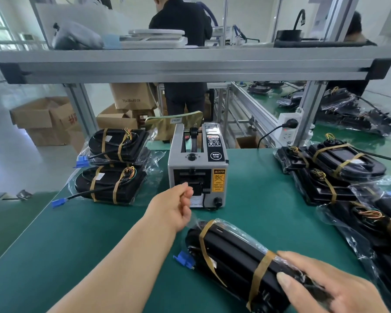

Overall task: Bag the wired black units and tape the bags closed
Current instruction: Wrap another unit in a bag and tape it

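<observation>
The right hand point(314, 288) gripped the bagged unit point(230, 249) against the green mat point(77, 245), steadying it for sealing; the left hand point(178, 204) was up at the tape machine point(196, 168), fingers curled, surely after a strip, though whether it pinched one I couldn't tell

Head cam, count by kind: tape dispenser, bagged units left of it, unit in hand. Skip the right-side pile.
Tape dispenser: 1
Bagged black units left of it: 2 visible
Bagged black unit held by the right hand, near edge: 1
Total: 4
</observation>
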A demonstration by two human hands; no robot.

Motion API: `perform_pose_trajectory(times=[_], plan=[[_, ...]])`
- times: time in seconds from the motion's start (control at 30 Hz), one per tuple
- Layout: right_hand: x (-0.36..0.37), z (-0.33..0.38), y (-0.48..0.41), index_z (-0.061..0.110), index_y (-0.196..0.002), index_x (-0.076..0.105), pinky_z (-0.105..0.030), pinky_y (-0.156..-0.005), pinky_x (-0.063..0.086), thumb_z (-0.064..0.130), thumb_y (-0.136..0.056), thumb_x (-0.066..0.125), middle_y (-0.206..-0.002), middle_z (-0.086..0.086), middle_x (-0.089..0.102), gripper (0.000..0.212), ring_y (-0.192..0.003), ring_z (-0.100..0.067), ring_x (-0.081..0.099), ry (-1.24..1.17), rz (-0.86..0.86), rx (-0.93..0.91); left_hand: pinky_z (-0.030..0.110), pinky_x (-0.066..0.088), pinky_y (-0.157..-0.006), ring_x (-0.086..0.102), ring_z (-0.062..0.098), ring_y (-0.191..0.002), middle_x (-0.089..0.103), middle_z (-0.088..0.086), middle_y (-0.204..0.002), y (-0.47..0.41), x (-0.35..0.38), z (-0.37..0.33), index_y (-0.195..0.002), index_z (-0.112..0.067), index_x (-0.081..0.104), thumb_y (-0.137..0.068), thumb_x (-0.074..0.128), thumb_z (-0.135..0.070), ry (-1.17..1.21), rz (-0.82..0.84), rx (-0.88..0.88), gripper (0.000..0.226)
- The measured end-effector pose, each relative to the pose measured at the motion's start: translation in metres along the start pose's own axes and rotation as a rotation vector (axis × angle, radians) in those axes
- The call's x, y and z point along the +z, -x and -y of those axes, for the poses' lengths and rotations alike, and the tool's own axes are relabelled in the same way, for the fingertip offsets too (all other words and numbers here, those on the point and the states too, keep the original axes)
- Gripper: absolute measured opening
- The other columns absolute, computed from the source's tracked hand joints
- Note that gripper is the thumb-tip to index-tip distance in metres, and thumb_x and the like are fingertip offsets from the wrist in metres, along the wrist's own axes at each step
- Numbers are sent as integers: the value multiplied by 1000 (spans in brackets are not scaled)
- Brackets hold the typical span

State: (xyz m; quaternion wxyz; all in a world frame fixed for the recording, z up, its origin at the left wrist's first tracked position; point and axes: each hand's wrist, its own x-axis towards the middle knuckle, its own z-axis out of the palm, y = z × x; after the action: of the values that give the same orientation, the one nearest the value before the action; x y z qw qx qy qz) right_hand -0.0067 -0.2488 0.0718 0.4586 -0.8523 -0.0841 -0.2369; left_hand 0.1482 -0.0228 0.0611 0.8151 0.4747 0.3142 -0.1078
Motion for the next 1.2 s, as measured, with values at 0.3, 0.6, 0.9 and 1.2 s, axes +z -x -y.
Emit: perform_pose_trajectory(times=[0.3, 0.6, 0.9, 1.2], plan=[[-2, -6, 1, 32, -78, 80, 11, -77, 33, 57, -61, 56, -75, 34, 69, 38, -83, 26, 58, -1, 28, 6, 12, 33, -33, 48, 2, -36, 57, -5, -53, -2, 29, -1, -79, -11, 65, -91, 66, -14, 100, -140, 57, 12], [-8, -8, 3, 34, -83, 79, 10, -72, 36, 47, -64, 70, -80, 41, 65, 25, -79, 24, 59, 85, 128, -23, 18, 31, -42, 38, 6, -42, 47, -5, -54, 36, 18, 3, -69, -17, 56, -85, 64, -9, 5, -110, 395, 20], [-8, 13, -6, 52, -99, 54, -21, -77, 50, 71, -54, 43, -101, 38, 58, 50, -90, 7, 59, 253, 322, 108, 35, 40, -73, 48, 12, -66, 57, 0, -67, 114, -37, 59, -72, -14, 69, -75, 70, -30, -567, 123, 668, 16], [34, 39, -58, 28, -90, 59, -34, -79, 53, 50, -87, 59, -86, 12, 66, 22, -84, -12, 62, 344, 588, 4, 30, 40, -72, 48, 8, -62, 57, -3, -65, 105, -39, 68, -64, -19, 68, -83, 68, -20, -473, 115, 611, 19]])
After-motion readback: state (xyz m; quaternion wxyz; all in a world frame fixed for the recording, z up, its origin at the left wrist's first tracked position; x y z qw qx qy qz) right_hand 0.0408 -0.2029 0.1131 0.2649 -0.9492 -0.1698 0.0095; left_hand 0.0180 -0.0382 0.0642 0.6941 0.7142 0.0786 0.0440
